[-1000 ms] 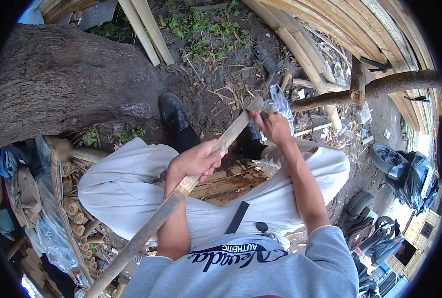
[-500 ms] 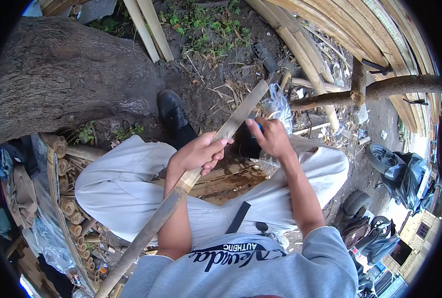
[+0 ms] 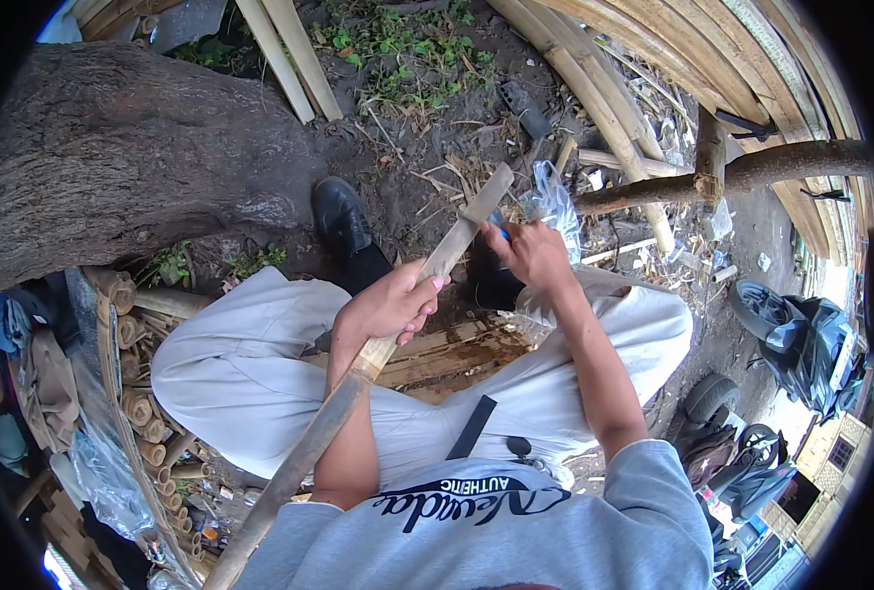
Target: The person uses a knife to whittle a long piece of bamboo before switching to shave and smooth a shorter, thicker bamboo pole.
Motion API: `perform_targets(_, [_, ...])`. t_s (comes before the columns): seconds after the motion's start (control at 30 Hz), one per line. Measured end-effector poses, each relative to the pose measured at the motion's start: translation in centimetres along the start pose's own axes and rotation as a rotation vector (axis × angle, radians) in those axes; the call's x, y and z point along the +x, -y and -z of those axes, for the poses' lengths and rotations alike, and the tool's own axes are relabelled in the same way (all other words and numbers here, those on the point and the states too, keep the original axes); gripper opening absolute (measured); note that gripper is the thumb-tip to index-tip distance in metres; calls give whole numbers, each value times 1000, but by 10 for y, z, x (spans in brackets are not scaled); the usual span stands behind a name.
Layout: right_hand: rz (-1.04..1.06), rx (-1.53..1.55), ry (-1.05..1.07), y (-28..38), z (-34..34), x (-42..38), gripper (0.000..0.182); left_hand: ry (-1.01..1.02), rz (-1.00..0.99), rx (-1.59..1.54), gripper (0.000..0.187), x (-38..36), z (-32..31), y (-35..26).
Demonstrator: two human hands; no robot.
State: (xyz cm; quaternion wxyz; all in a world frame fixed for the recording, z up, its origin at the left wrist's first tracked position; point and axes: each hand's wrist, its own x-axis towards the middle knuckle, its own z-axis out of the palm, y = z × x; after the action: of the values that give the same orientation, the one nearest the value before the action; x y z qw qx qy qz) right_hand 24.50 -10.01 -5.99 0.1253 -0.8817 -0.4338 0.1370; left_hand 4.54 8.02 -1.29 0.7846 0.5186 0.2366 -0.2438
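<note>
While the person's left hand point(image 3: 395, 309) grasps a split bamboo strip point(image 3: 363, 369) partway along, fingers wrapped about it, the right hand point(image 3: 535, 258) is clenched on a blue handle point(image 3: 503, 233) near the far end. Strip position: held above the lap, clear of the ground. Long axis: one straight diagonal, running from beside the person's left side, across the left forearm, outward and to the person's right. Far tip points forward, away from the body; near end passes out of view past the shirt point(image 3: 486, 531). From where I stand, a pale edge seems to lie across the strip just ahead of the right thumb, possibly a blade, though it is too small to be sure. A darker outer skin shows on the near length; the far length is paler.

Surroundings: light trousers point(image 3: 235, 369) spread either side, with a wooden board point(image 3: 457, 362) between the legs. A clear plastic bag point(image 3: 555, 208) lies just beyond the right hand. Dark shoe point(image 3: 343, 221) stands near the tree trunk point(image 3: 142, 162).
</note>
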Motion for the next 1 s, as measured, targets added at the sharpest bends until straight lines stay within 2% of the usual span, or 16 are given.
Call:
perform_targets(0.1, [-286, -157, 7, -45, -13, 27, 66, -1, 33, 79, 33, 2, -8, -2])
perform_targets(0.13, [-288, -159, 4, -55, -15, 31, 66, 7, 38, 97, 35, 4, -10, -3])
perform_targets(0.2, [-466, -151, -144, -53, -13, 38, 69, 8, 45, 118, 36, 0, -9, -11])
perform_targets(0.23, [-505, -47, -180, -52, -12, 38, 67, 12, 25, 32, 38, -4, -7, -15])
perform_targets(0.37, [-452, 59, -299, -26, 6, 27, 65, 64, -63, -130, 42, -18, 1, -21])
perform_targets(0.5, [-447, 208, -328, -13, 25, 16, 61, 76, -39, -168, 41, -16, -1, -21])
perform_targets(0.53, [-322, 187, -384, -15, 20, 12, 58, 46, -31, -124, 41, -14, -2, -19])
perform_targets(0.57, [-321, 184, -386, -8, 25, 7, 58, 15, -24, -79, 41, -12, -3, -17])
perform_targets(0.63, [-95, 243, -97, 17, 34, -5, 58, -22, -8, -44, 40, -4, -4, -10])
perform_targets(0.67, [-93, 245, -94, 24, 31, -8, 58, -61, 12, -7, 39, -3, -4, -8])
perform_targets(0.73, [48, 201, 45, 35, 23, -13, 58, -56, 15, -6, 38, -2, -4, -8])
perform_targets(0.83, [104, 157, 43, 27, 13, -9, 60, -22, 21, -20, 37, -2, -2, -5])
perform_targets(0.87, [86, 131, 119, 29, 23, -7, 62, 0, 20, -42, 37, -1, -1, -3])
perform_targets(1.0, [84, 91, 197, 22, 21, -1, 65, 3, 36, -28, 36, 2, 0, 1])
